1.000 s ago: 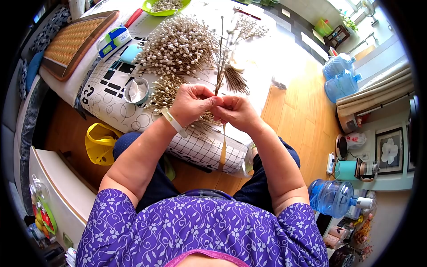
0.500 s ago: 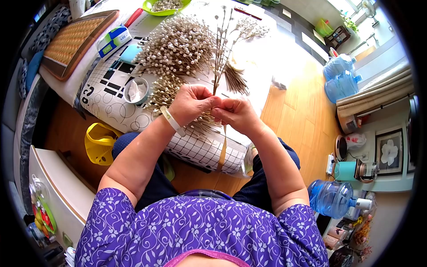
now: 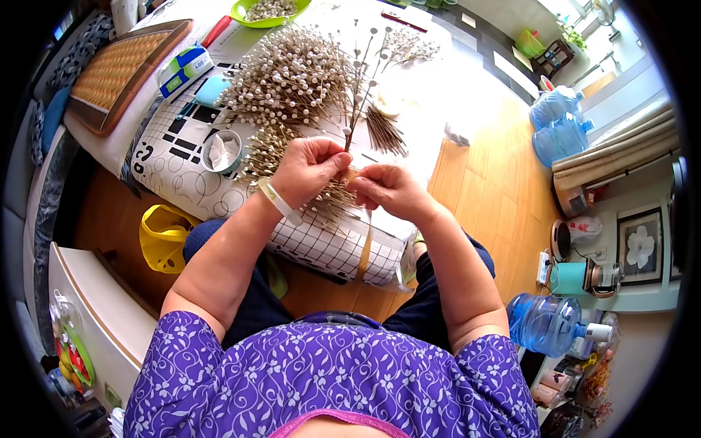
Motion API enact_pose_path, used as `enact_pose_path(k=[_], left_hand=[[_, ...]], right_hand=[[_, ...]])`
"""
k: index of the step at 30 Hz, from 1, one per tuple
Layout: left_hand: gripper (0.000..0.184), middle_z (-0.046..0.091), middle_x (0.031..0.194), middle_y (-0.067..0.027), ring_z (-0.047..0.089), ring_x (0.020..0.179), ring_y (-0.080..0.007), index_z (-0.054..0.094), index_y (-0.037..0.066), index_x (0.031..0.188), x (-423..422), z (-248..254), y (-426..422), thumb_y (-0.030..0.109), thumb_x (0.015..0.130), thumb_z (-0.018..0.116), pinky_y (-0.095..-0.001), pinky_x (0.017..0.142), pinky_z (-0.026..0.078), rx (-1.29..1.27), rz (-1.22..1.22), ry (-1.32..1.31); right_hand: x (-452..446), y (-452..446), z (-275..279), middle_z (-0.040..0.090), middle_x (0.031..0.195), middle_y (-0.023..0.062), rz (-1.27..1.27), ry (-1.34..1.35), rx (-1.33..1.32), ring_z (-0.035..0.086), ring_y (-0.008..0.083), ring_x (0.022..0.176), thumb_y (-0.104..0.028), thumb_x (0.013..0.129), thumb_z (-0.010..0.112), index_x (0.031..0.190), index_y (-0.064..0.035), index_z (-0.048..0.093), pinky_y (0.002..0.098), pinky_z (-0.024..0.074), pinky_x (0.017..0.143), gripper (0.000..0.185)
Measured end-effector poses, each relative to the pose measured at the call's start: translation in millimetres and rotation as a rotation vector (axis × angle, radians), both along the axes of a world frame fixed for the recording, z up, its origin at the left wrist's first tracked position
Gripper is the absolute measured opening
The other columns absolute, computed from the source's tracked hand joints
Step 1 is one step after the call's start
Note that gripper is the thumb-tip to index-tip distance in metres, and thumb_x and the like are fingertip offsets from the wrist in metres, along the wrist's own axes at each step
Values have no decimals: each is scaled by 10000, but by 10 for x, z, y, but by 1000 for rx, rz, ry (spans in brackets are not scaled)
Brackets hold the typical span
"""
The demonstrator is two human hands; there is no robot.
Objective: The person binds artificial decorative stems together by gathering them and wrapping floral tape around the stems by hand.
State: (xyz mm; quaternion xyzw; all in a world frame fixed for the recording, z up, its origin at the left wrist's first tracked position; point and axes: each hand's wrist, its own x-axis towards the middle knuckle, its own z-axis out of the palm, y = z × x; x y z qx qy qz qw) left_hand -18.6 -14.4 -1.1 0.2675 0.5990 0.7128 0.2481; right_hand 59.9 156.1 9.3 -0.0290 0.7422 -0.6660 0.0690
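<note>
My left hand [image 3: 312,171] is closed, thumb and fingers pinching the lower stems of a thin bead-tipped sprig [image 3: 355,95] that points away from me. Just to its right, my right hand [image 3: 391,191] pinches a tan strip of tape [image 3: 366,244], whose long tail hangs over the table's front edge. A short piece of the strip runs between the hands to the stems. Beyond my left hand lies a big heap of white-beaded stems [image 3: 288,77], with a smaller bunch of pale-tipped stems [image 3: 269,152] nearer me. Another tied sprig [image 3: 385,131] lies to the right.
On the table [image 3: 182,157] are a small bowl with white tissue [image 3: 223,151], a tissue pack [image 3: 184,71], a green bowl of beads [image 3: 270,11] and a woven mat [image 3: 131,73]. A yellow bag [image 3: 164,237] sits at lower left; water jugs [image 3: 561,131] stand right.
My hands have moved slightly apart, the right one going a little down and right with the strip. The sprig leans a bit more to the right.
</note>
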Motion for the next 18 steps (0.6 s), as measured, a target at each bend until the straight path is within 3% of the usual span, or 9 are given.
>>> enact_pose_path(k=[2,4,5,7,10,13,16,18], left_hand=[[95,619,738,-59,578,662,-93,597,-39,847,-4,37,-20,53,826,584,-212,615,482,-19,47,-8],[93,619,738,-58,578,663,-90,598,-37,848,-30,29,-33,53,824,586,-208,613,481,30,15,-22],[91,611,699,-41,540,604,-65,613,-35,827,8,52,-6,53,819,592,-194,558,457,35,59,-23],[95,616,705,-46,549,617,-67,615,-36,827,16,43,1,57,816,597,-196,569,464,20,32,-4],[103,623,714,-53,560,642,-69,619,-39,825,63,52,53,62,808,608,-199,587,473,4,3,37],[99,626,735,-53,572,677,-75,612,-41,837,63,27,44,54,811,601,-203,621,483,-44,-2,88],[77,625,757,-46,573,693,-73,603,-35,834,52,40,40,38,814,592,-197,637,483,-66,12,102],[60,620,746,-37,560,680,-63,598,-23,805,38,20,29,36,804,605,-188,621,470,-74,19,146]], right_hand=[[-15,177,72,592,651,12,227,-254,157,532,46,570,-156,838,568,842,-14,629,186,437,522,154],[-1,317,93,596,634,-5,303,-264,334,546,47,567,-187,826,585,833,-33,642,192,433,500,164],[-9,385,138,609,694,5,349,-314,374,559,53,613,-192,817,599,897,-32,624,199,446,515,180],[11,393,198,622,755,15,394,-363,414,571,59,658,-197,809,614,961,-31,606,205,459,531,225],[22,211,134,574,1025,49,166,-106,-16,560,99,842,-178,773,663,1194,-37,427,234,499,595,502],[-27,59,10,601,911,49,144,-136,-227,564,88,756,-144,784,651,1103,-11,496,222,485,578,379],[-81,46,-43,606,767,44,161,-189,-181,551,78,652,-115,795,636,976,13,559,210,468,556,234],[-51,5,14,588,659,33,73,-123,-2,534,75,578,-101,805,623,851,22,593,200,452,541,135]])
